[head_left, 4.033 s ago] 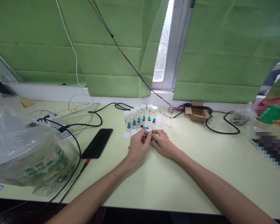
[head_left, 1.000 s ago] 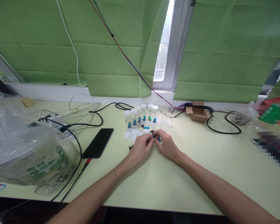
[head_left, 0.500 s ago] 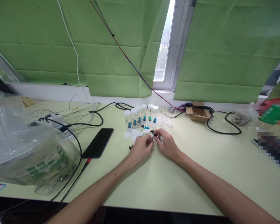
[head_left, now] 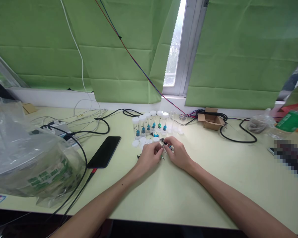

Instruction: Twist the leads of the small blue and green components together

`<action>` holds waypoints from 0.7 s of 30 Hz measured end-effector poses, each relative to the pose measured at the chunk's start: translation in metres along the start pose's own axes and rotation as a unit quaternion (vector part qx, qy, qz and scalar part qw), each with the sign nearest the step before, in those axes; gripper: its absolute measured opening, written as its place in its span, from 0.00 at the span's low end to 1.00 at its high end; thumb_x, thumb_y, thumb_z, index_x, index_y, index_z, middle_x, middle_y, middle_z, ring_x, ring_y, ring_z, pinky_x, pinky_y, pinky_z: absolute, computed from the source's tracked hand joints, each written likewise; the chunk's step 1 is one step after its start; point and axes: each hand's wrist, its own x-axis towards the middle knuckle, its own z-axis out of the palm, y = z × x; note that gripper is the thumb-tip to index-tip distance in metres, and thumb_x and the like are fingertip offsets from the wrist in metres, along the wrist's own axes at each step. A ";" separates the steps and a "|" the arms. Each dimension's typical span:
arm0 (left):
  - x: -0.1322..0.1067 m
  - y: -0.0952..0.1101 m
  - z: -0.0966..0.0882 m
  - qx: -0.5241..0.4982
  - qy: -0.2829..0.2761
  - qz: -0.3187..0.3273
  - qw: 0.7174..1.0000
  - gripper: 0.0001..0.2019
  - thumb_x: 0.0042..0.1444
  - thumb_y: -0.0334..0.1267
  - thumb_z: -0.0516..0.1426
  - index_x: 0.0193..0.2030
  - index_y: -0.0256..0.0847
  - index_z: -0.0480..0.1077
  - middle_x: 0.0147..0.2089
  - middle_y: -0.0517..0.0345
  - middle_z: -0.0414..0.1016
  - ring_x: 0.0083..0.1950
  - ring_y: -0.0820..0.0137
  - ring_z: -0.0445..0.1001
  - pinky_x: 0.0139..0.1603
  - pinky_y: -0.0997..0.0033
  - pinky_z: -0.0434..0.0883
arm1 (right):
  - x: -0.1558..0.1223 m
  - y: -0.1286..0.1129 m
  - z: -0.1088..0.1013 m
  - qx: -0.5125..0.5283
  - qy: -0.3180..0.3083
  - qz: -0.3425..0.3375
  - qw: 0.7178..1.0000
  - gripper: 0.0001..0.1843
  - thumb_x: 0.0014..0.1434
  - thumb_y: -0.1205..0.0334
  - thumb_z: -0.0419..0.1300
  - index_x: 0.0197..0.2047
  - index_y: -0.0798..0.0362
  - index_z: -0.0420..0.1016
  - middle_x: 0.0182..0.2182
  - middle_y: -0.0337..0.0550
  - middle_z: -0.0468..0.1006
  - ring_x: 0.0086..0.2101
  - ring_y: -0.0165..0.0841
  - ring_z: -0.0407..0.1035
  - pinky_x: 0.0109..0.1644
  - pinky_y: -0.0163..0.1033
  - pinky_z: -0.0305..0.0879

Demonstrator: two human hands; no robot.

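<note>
My left hand [head_left: 149, 155] and my right hand [head_left: 177, 153] meet over the pale green table [head_left: 164, 195], fingertips pinched together on a tiny metal part [head_left: 162, 148] that I cannot make out well. Just beyond my fingers stands a row of small clear vials [head_left: 150, 124] with white caps, each with a blue or teal piece inside. Loose white caps [head_left: 142, 141] lie to the left of my left hand. Two empty clear vials [head_left: 176, 122] stand at the right end of the row.
A black phone [head_left: 104, 151] lies left of my hands. Black cables [head_left: 76, 142] run past a large clear plastic bag [head_left: 22, 155] at the left. A small cardboard box [head_left: 210, 120], a cable loop [head_left: 235, 134] and a green bottle [head_left: 291, 120] sit at the right.
My hands have drawn slightly toward me since four seconds ago and now pinch the small part between the fingertips. Over the last second they shifted only a little.
</note>
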 end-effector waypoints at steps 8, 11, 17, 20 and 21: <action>0.005 -0.001 0.000 -0.172 0.028 -0.059 0.983 0.14 0.58 0.49 0.56 0.30 0.40 0.66 0.19 0.63 0.68 0.19 0.72 0.68 0.23 0.73 0.64 | -0.001 -0.002 0.000 0.020 -0.015 -0.020 1.000 0.06 0.63 0.69 0.54 0.43 0.51 0.67 0.40 0.45 0.74 0.34 0.34 0.70 0.42 0.44 0.69; 0.009 -0.005 0.000 -0.217 0.038 -0.069 0.973 0.16 0.57 0.51 0.58 0.30 0.40 0.67 0.18 0.62 0.69 0.18 0.72 0.67 0.22 0.72 0.66 | -0.001 -0.003 0.000 0.021 -0.024 -0.022 0.999 0.06 0.64 0.69 0.54 0.43 0.51 0.68 0.39 0.45 0.74 0.34 0.34 0.70 0.42 0.43 0.69; 0.011 -0.010 0.001 -0.256 0.049 -0.067 0.963 0.16 0.56 0.51 0.59 0.32 0.39 0.69 0.22 0.60 0.72 0.20 0.71 0.70 0.22 0.72 0.67 | -0.001 -0.003 0.001 0.016 -0.037 -0.031 0.999 0.06 0.64 0.70 0.54 0.42 0.51 0.68 0.36 0.44 0.74 0.35 0.35 0.69 0.42 0.42 0.67; 0.011 -0.008 0.001 -0.258 0.051 -0.068 0.962 0.16 0.56 0.50 0.60 0.31 0.39 0.69 0.21 0.60 0.71 0.19 0.71 0.70 0.22 0.72 0.67 | -0.001 -0.003 0.001 0.017 -0.039 -0.029 0.999 0.06 0.63 0.70 0.54 0.42 0.51 0.69 0.36 0.44 0.74 0.35 0.34 0.69 0.42 0.42 0.67; 0.011 -0.008 0.000 -0.258 0.053 -0.070 0.962 0.16 0.56 0.50 0.60 0.31 0.39 0.69 0.21 0.60 0.71 0.19 0.71 0.69 0.22 0.72 0.67 | -0.001 -0.003 0.001 0.018 -0.040 -0.027 0.999 0.06 0.63 0.70 0.54 0.42 0.52 0.69 0.36 0.44 0.74 0.35 0.34 0.69 0.42 0.42 0.67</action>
